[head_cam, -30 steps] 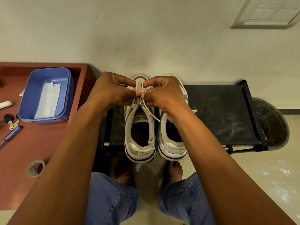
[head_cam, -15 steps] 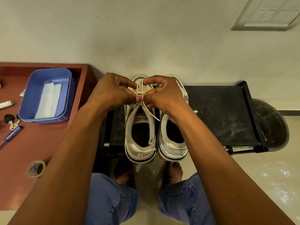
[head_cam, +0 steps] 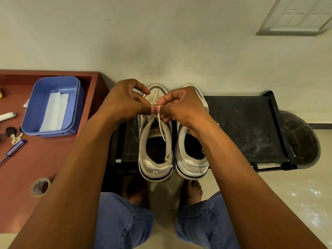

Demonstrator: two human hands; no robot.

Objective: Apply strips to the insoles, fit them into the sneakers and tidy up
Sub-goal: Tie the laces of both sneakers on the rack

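Two white sneakers stand side by side on a black stool, toes toward the wall: the left sneaker and the right sneaker. Both of my hands meet over the left sneaker's tongue. My left hand and my right hand each pinch its pale shoelace between thumb and fingers. A loose lace end hangs down over the shoe's opening. My right wrist covers part of the right sneaker. White strips lie in a blue tub on the left.
A red-brown table at left carries the tub, a tape roll, keys, a blue-handled tool and a white tube. A dark round basin sits right of the stool. My knees and bare feet are below.
My hands have shifted slightly on the lace, with the fingertips drawn closer together over the left sneaker's tongue. The sneakers have not moved.
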